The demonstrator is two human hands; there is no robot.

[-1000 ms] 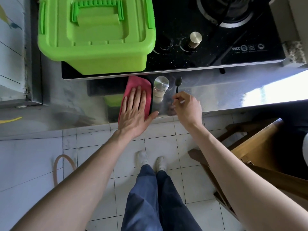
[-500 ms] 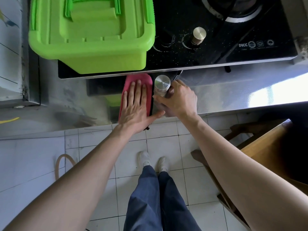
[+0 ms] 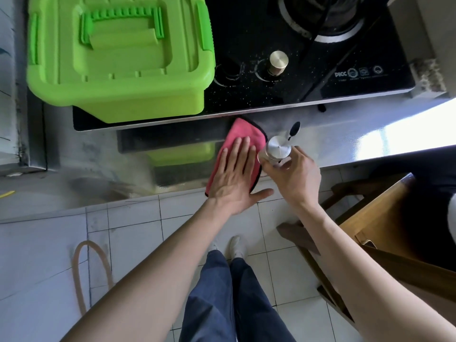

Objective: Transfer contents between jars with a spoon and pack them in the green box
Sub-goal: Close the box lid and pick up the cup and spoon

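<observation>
Pale floor tiles (image 3: 138, 225) fill the lower frame. A steel surface (image 3: 345, 134) crosses the middle, glaring with daylight at right. A black glass stove (image 3: 308, 77) sits upper right; a wooden chair (image 3: 380, 218) stands lower right.

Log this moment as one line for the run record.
left hand: flat on pink fabric cloth | right hand: grips steel-lidded glass jar | dark spoon: just beyond jar | green plastic lidded box: closed, on black stove

A pink cloth (image 3: 237, 134) lies on the steel tabletop (image 3: 370, 129) at centre frame, just below the front edge of a black glass stove (image 3: 320, 92). The stove's brass knob (image 3: 278, 60) and burner (image 3: 328, 18) sit at upper right. On the white tiled floor (image 3: 138, 233), a tan hose loop (image 3: 89, 243) shows at lower left and wooden furniture (image 3: 385, 213) at right.
</observation>
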